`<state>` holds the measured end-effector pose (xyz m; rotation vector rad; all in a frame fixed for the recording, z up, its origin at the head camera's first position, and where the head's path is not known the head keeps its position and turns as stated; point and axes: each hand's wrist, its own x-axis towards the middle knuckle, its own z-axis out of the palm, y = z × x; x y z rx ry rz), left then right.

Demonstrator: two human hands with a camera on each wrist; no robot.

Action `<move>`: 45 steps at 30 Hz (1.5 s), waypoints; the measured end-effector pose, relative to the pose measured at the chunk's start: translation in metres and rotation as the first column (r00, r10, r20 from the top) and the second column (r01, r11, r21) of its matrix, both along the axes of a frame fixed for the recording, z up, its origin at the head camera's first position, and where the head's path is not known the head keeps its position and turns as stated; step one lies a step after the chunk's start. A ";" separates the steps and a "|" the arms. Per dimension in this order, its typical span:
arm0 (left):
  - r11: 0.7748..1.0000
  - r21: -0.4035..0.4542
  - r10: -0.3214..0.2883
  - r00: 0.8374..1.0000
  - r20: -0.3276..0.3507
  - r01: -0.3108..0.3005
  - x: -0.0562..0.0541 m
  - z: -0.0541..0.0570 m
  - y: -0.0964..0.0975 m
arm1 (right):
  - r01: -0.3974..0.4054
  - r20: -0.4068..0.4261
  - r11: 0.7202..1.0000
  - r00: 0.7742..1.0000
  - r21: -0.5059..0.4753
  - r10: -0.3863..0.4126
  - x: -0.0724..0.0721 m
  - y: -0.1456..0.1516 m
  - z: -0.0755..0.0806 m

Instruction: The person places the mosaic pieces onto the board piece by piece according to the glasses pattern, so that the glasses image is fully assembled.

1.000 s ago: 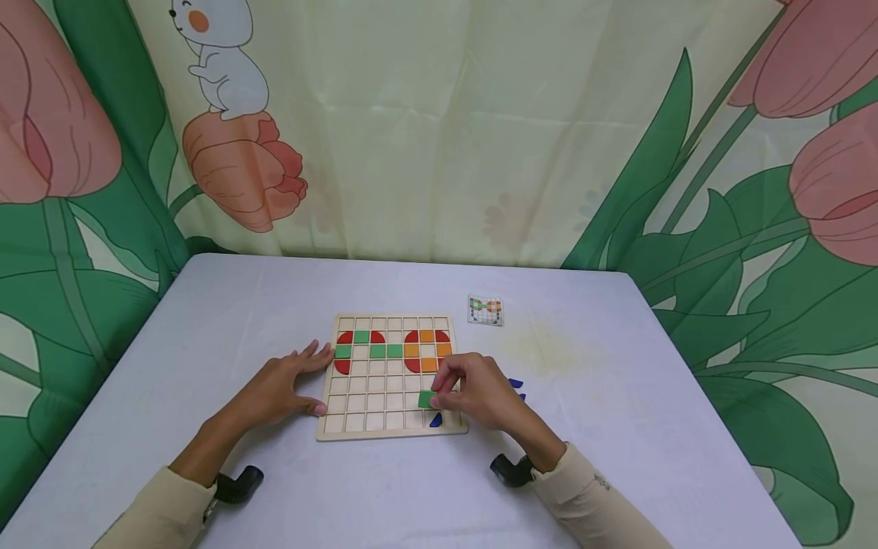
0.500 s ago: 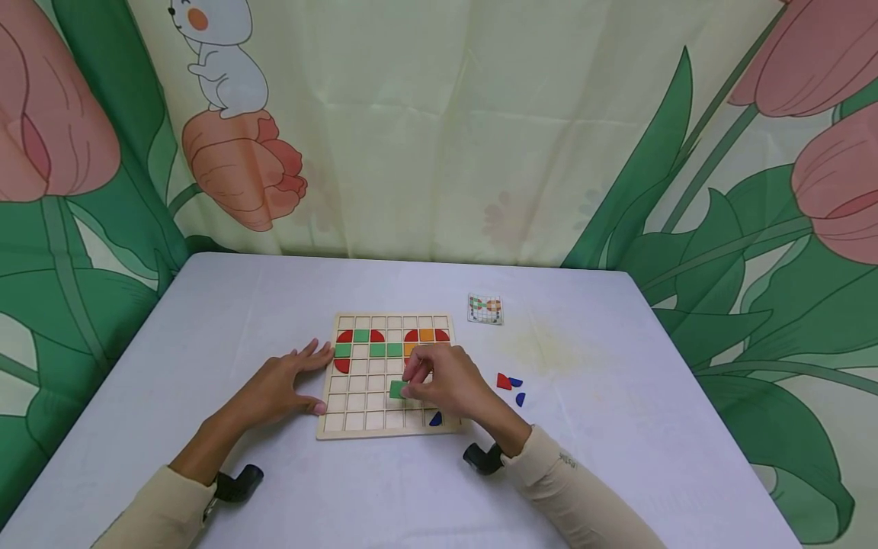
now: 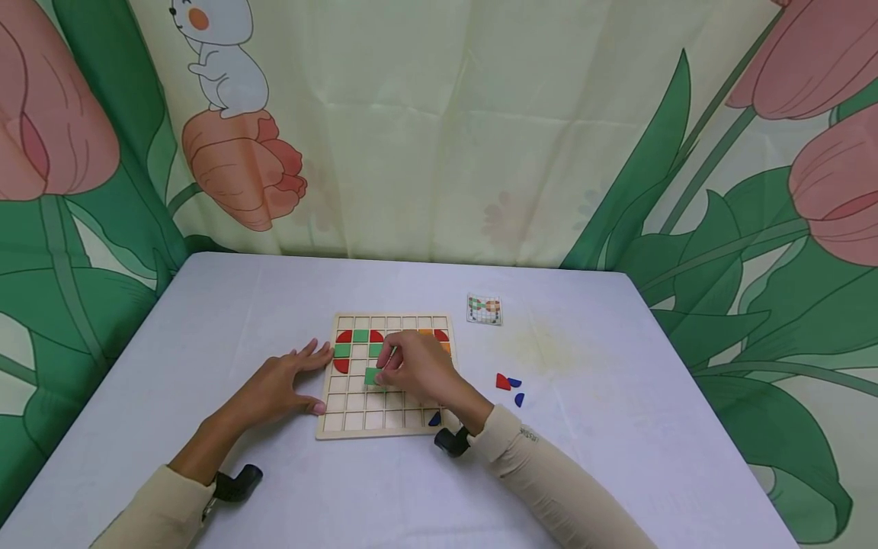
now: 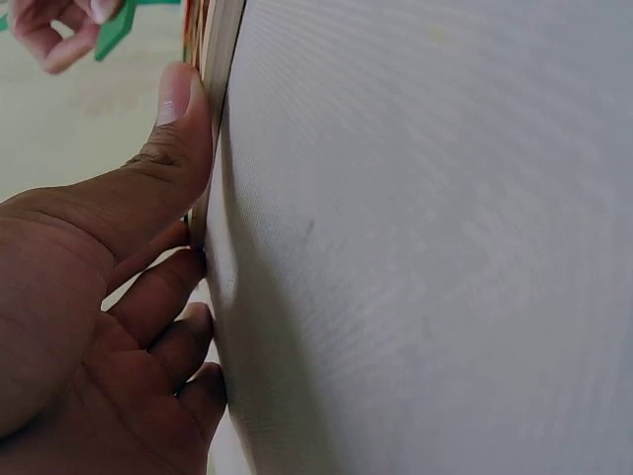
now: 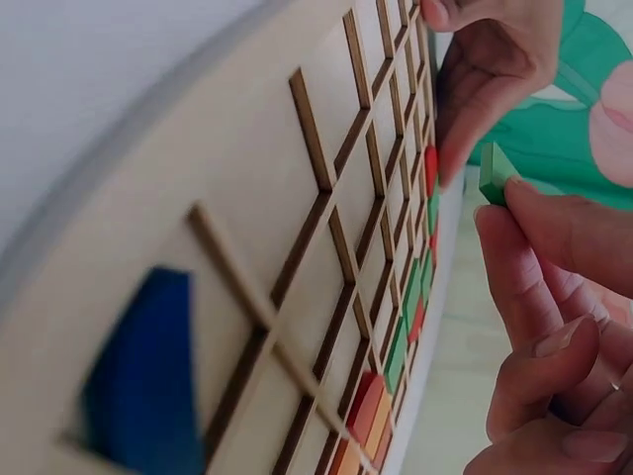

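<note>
My right hand (image 3: 418, 370) pinches a green square tile (image 3: 371, 376) between thumb and fingertips, above the middle of the wooden grid board (image 3: 357, 421). In the right wrist view the green tile (image 5: 492, 174) is held clear of the board. My left hand (image 3: 277, 387) rests at the board's left edge with fingers spread; the left wrist view shows its thumb (image 4: 178, 119) against that edge. Red, green and orange tiles fill cells in the upper rows, partly hidden by my right hand. One blue piece (image 3: 435, 418) lies in a cell at the lower right.
Right of the board lie a red piece (image 3: 503, 381) and two blue pieces, one being a blue half-round piece (image 3: 519, 399). A small printed pattern card (image 3: 484, 309) lies beyond the board's upper right corner. White cloth (image 3: 583, 457) covers the table.
My right hand has moved left and slightly away from me across the board, carrying the green tile. The loose pieces at the right have come into view. My left hand has stayed put.
</note>
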<state>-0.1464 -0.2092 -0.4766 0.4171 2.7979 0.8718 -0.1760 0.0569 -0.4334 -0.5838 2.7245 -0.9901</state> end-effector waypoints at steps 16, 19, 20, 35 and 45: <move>1.000 0.020 -0.003 1.000 -0.011 0.003 -0.001 0.000 -0.003 | 0.023 -0.003 0.993 1.000 0.114 -0.023 -0.020 -0.032 -0.006; 1.000 0.020 0.000 1.000 -0.010 0.000 -0.001 0.000 -0.003 | 0.023 -0.014 0.991 1.000 0.128 -0.022 -0.021 -0.035 -0.007; 1.000 0.019 0.000 1.000 -0.008 0.000 -0.001 0.000 -0.003 | 0.023 -0.014 0.991 1.000 0.135 -0.021 -0.021 -0.036 -0.006; 1.000 0.030 -0.003 1.000 0.004 0.003 0.000 0.003 -0.001 | 0.052 0.028 0.985 0.998 0.167 -0.057 -0.027 -0.047 -0.007; 1.000 0.022 -0.001 1.000 0.007 0.001 0.000 0.001 -0.002 | 0.052 0.034 0.984 0.998 0.173 -0.059 -0.028 -0.042 -0.008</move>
